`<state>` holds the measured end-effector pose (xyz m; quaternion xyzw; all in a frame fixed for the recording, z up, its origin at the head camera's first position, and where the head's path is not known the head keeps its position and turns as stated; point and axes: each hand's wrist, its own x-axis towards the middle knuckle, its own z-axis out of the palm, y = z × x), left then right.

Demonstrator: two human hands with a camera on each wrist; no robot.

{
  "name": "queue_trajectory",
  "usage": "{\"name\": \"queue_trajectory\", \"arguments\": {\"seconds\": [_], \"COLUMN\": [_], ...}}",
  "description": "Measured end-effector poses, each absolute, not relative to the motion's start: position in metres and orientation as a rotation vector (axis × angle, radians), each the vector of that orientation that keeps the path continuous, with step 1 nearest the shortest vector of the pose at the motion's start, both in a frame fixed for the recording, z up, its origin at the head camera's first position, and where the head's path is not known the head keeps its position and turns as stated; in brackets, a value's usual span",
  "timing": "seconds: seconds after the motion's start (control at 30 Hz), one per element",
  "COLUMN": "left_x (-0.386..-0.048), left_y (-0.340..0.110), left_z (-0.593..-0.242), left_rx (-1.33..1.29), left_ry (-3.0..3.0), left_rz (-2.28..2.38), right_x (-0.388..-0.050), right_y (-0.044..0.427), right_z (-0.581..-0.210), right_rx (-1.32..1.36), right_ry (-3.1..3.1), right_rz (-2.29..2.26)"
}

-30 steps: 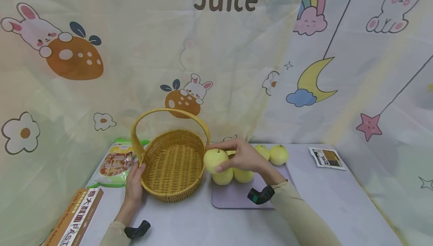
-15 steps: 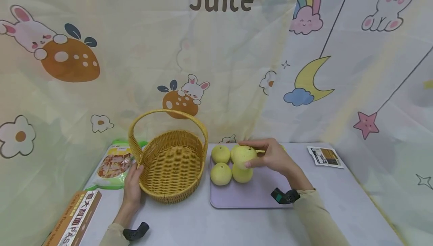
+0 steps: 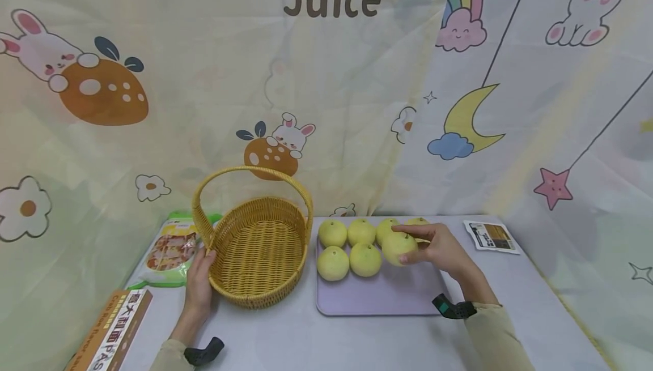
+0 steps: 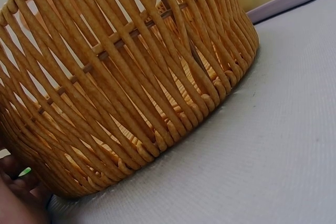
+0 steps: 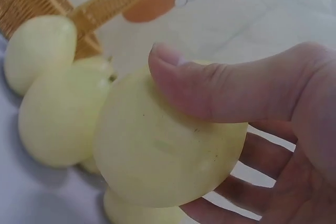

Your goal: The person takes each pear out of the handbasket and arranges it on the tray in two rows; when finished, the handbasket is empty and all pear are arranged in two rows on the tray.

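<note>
In the head view my right hand (image 3: 441, 249) grips a round pale yellow pear (image 3: 399, 248) over the right part of a lilac tray (image 3: 377, 302). The right wrist view shows the thumb across this pear (image 5: 168, 145) and the fingers around its far side. More pears (image 3: 333, 263) stand on the tray in two rows. With my left hand (image 3: 199, 283) I hold the left side of a wicker basket (image 3: 257, 258), thumb at the rim near the handle's foot. No fruit shows inside the basket. Its woven wall (image 4: 121, 72) hides most of the left fingers in the left wrist view.
Left of the basket lie a green-edged food bag (image 3: 170, 252) and a brown pasta box (image 3: 109, 331). A small white-and-brown packet (image 3: 491, 237) lies at the back right. A printed cloth (image 3: 336, 105) hangs behind the table.
My right hand has carried the pear from beside the basket rightward across the tray and lower, uncovering the pears at the left. My left hand and the basket have stayed in place.
</note>
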<state>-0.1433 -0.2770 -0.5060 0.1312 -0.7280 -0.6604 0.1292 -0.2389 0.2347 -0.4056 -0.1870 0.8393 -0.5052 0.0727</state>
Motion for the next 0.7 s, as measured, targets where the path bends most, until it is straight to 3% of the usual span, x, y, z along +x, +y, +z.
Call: {"name": "queue_trajectory", "arguments": {"seconds": [0.7], "left_x": [-0.143], "left_y": [-0.276], "left_z": [-0.506], "left_rx": [0.385], "left_ry": [-2.140], "left_rz": [-1.896], "right_x": [-0.245], "right_y": [0.234], "right_z": [-0.442], "right_rx": [-0.566], "right_ry": [2.720], "right_rz": [-1.226]}}
